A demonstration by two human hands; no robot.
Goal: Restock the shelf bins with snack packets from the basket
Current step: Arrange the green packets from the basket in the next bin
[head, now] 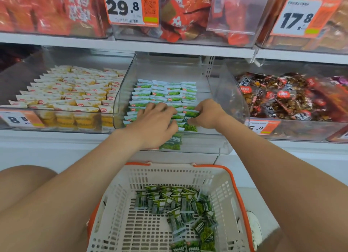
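Note:
A clear plastic shelf bin (222, 101) in the middle holds neat rows of green-and-white snack packets (165, 93). Both hands are inside its front part. My left hand (156, 123) lies over the front rows with fingers curled down onto the packets. My right hand (207, 114) pinches a green packet (193, 113) between thumb and fingers at the front right of the rows. Below, a white basket with orange rim (235, 195) holds several loose green packets (180, 206).
A bin of yellow-white packets (71, 93) stands to the left and a bin of dark red-labelled packets (286, 97) to the right. Upper shelf bins hold red packets with price tags. My knee (24, 178) is at lower left, a shoe (254, 227) beside the basket.

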